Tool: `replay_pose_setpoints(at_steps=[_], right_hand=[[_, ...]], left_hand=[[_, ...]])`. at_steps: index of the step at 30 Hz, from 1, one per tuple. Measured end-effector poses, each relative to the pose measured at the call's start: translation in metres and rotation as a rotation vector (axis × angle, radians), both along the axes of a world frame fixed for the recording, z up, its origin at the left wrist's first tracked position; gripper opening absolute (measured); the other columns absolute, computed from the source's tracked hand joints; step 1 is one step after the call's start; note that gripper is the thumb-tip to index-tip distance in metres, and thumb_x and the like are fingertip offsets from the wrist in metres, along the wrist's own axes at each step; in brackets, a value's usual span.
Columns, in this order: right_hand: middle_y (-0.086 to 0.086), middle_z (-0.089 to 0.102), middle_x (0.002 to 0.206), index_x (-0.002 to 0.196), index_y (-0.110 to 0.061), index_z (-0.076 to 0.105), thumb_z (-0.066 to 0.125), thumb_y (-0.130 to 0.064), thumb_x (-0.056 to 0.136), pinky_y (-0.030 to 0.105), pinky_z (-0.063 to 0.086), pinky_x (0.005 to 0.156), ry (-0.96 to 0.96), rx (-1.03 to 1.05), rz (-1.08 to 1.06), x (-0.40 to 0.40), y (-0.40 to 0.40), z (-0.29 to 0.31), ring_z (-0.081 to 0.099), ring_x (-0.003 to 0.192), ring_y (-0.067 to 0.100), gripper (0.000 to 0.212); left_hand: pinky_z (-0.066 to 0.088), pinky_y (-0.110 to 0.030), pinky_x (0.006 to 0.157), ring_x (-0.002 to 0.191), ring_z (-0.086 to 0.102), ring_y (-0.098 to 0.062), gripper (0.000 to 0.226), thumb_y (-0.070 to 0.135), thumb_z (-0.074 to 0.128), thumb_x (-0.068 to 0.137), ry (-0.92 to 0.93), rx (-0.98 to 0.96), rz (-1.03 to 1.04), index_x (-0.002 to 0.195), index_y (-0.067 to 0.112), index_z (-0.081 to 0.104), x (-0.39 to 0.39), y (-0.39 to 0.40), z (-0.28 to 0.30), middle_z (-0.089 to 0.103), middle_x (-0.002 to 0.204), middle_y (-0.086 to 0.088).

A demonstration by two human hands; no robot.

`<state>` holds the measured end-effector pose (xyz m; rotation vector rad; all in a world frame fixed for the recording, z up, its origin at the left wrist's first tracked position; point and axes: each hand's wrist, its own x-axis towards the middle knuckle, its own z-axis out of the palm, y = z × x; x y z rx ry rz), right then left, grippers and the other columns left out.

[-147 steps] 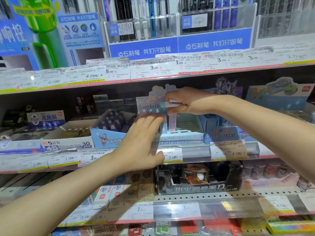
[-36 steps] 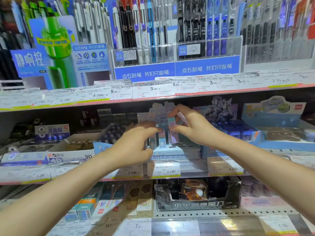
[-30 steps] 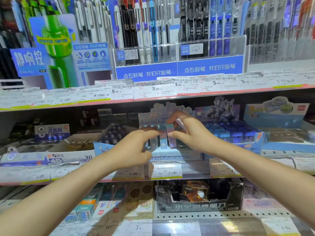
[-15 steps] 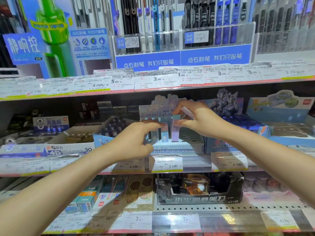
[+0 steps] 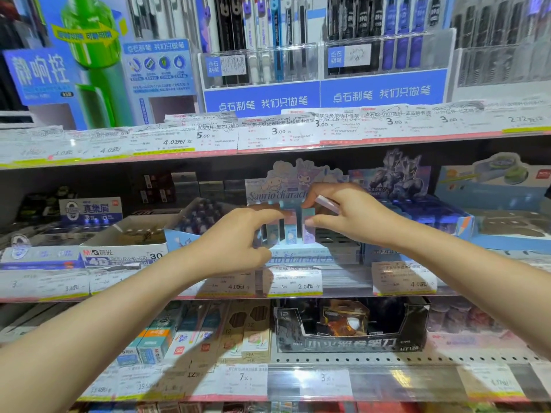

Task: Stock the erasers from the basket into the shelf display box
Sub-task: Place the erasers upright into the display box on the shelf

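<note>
Head view: display box [image 5: 301, 255] on the middle shelf [image 5: 208, 295], pastel header card with cartoon figures at its back. Erasers [image 5: 290, 232] upright in a row inside the box, near its front. Left hand [image 5: 235, 236] just left of the box, forefinger stretched over the tops of the left erasers, other fingers loosely curled, thumb down by the box's front lip; no clear grasp. Right hand [image 5: 348, 217] just right of the row, thumb and forefinger pinching the rightmost upright eraser [image 5: 308, 226], with a spare pale lilac eraser [image 5: 327, 204] tucked between the upper fingers, tilted. Price tag [image 5: 293, 281] reading 2.0 directly below the box on the shelf edge. White eraser carton [image 5: 125, 248] marked 30 to the left of the box, blue box [image 5: 429, 222] to its right. Black box [image 5: 351, 326] on the shelf below it. Pen racks [image 5: 322, 58] on the shelf above. Basket out of sight.
</note>
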<state>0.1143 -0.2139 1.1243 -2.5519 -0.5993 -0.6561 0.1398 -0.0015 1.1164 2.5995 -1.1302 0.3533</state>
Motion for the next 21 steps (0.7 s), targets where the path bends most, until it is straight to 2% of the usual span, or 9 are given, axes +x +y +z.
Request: replay_pose_setpoints(at_steps=[2,4,6,10,13,17,18,19,21], right_hand=[[-0.003,0.06,0.094,0.095,-0.016,0.062,0.068,-0.025,0.081,0.012,0.037,0.07,-0.007,0.004,0.018,0.0006,0.0001,-0.0002,0.053,0.086,0.014,0.018],[0.003,0.064,0.093,0.095,-0.015,0.062,0.068,-0.026,0.082,0.027,0.041,0.072,0.0,0.005,0.016,0.0007,-0.0002,0.0002,0.055,0.084,0.02,0.019],[0.009,0.065,0.092,0.095,-0.015,0.061,0.067,-0.028,0.082,0.033,0.043,0.07,0.006,0.004,0.011,0.0006,-0.0001,-0.0003,0.056,0.082,0.025,0.02],[0.005,0.064,0.091,0.099,-0.015,0.06,0.065,-0.028,0.084,0.027,0.04,0.066,-0.004,0.007,0.002,0.001,-0.0005,-0.0019,0.055,0.079,0.022,0.02],[0.001,0.063,0.083,0.098,-0.012,0.059,0.059,-0.022,0.088,0.016,0.037,0.059,0.022,0.01,0.016,-0.0009,-0.0016,0.0007,0.056,0.072,0.004,0.014],[0.014,0.064,0.094,0.095,-0.009,0.06,0.058,-0.023,0.088,0.036,0.045,0.077,0.069,-0.033,0.016,0.0043,-0.0038,-0.0004,0.057,0.086,0.029,0.016],[0.013,0.064,0.092,0.094,-0.009,0.06,0.06,-0.023,0.086,0.036,0.046,0.077,0.08,-0.059,0.014,0.0055,-0.0037,-0.001,0.058,0.085,0.027,0.016],[0.01,0.064,0.09,0.094,-0.01,0.06,0.062,-0.022,0.085,0.031,0.045,0.074,0.089,-0.063,0.015,0.0058,-0.004,-0.0014,0.059,0.083,0.017,0.015],[0.001,0.059,0.08,0.091,-0.009,0.057,0.064,-0.021,0.084,0.012,0.04,0.062,0.11,-0.033,0.011,0.0044,-0.0039,-0.0002,0.054,0.071,-0.005,0.015]], left_hand=[[0.045,-0.034,0.096,0.114,0.055,-0.018,0.066,0.025,0.049,0.065,-0.003,0.005,0.002,0.13,0.018,0.05,-0.0015,0.0001,0.0002,0.06,0.127,-0.002],[0.044,-0.034,0.097,0.117,0.054,-0.018,0.067,0.027,0.048,0.064,-0.007,0.012,0.008,0.131,0.017,0.049,-0.0022,0.0001,0.0002,0.058,0.129,-0.003],[0.043,-0.034,0.098,0.118,0.053,-0.018,0.068,0.028,0.048,0.064,-0.006,0.014,0.013,0.132,0.017,0.048,-0.0019,0.0,0.0,0.058,0.13,-0.002],[0.043,-0.031,0.098,0.118,0.052,-0.018,0.069,0.028,0.048,0.065,-0.007,0.028,0.019,0.132,0.017,0.047,-0.0015,0.0003,-0.0002,0.057,0.131,-0.003],[0.043,-0.032,0.098,0.118,0.052,-0.018,0.07,0.028,0.047,0.064,-0.008,0.027,0.018,0.133,0.016,0.047,-0.0015,-0.0001,0.0001,0.056,0.131,-0.003],[0.043,-0.033,0.097,0.117,0.053,-0.019,0.07,0.028,0.048,0.063,-0.015,0.017,0.009,0.132,0.016,0.048,0.0001,-0.0004,-0.0001,0.057,0.131,-0.003],[0.044,-0.033,0.097,0.117,0.054,-0.019,0.069,0.028,0.048,0.063,-0.018,0.015,0.005,0.131,0.016,0.049,0.0007,-0.0003,-0.0004,0.058,0.13,-0.003],[0.044,-0.034,0.097,0.116,0.054,-0.019,0.069,0.028,0.049,0.063,-0.023,0.015,0.001,0.131,0.016,0.049,0.0012,-0.0003,-0.0006,0.058,0.13,-0.002],[0.044,-0.034,0.097,0.116,0.054,-0.018,0.069,0.029,0.049,0.063,-0.026,0.019,0.0,0.131,0.016,0.049,0.0015,-0.0005,-0.0006,0.058,0.13,-0.002]])
